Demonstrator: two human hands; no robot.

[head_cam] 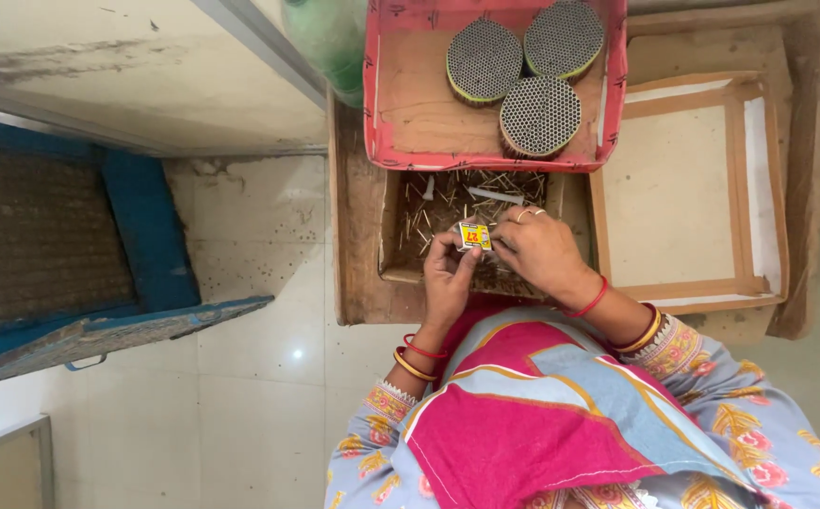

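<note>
Head view shows the left hand [448, 273] and right hand [537, 250] both pinched on a small yellow matchbox [474, 237] over a wooden tray [391, 236] of loose matchsticks [448, 200], with a pink tray [410, 123] holding three round stick bundles [539, 116] just beyond.

Floral-print sleeves, pink and blue patchwork drape, red and gold bangles, finger rings on both hands.

Both hands [500, 259] pinch a small matchbox [474, 236] — over loose matchsticks [448, 203].
</note>
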